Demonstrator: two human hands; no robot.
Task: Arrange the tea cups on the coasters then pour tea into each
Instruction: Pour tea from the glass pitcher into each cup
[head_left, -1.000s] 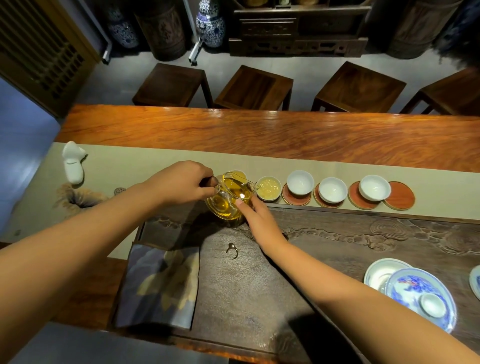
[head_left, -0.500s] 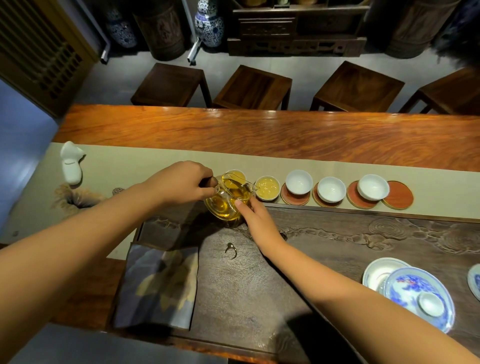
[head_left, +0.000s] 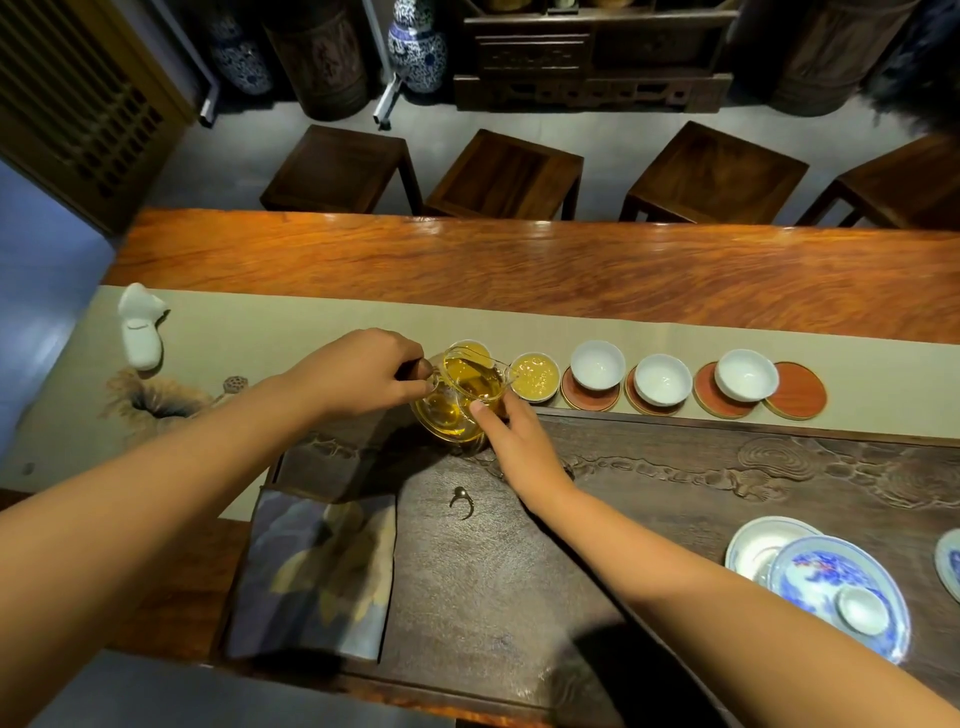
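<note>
My left hand (head_left: 363, 371) grips the handle of a glass pitcher (head_left: 460, 402) of yellow tea, tilted toward the right. My right hand (head_left: 511, 441) rests its fingertips against the pitcher's lower side. The spout hangs over a white cup full of tea (head_left: 535, 378). Behind the pitcher another cup of tea (head_left: 470, 351) shows partly. To the right stand three white cups with no tea: one (head_left: 597, 365) on a red coaster (head_left: 589, 397), one (head_left: 663, 380), and one (head_left: 746, 374) on its coaster. A bare red coaster (head_left: 797, 391) lies at the row's right end.
The cups stand on a beige runner (head_left: 311, 317) along the wooden table (head_left: 519, 260). A dark carved tea tray (head_left: 675, 467) lies in front, with a blue-and-white lidded bowl (head_left: 836, 592) at right, a folded cloth (head_left: 317, 566) at left and a small ring-like object (head_left: 461, 501). A white ceramic piece (head_left: 139, 327) sits far left.
Both hands and the pitcher have stayed almost still, held tilted over the same cup. The tea level in that cup looks about the same.
</note>
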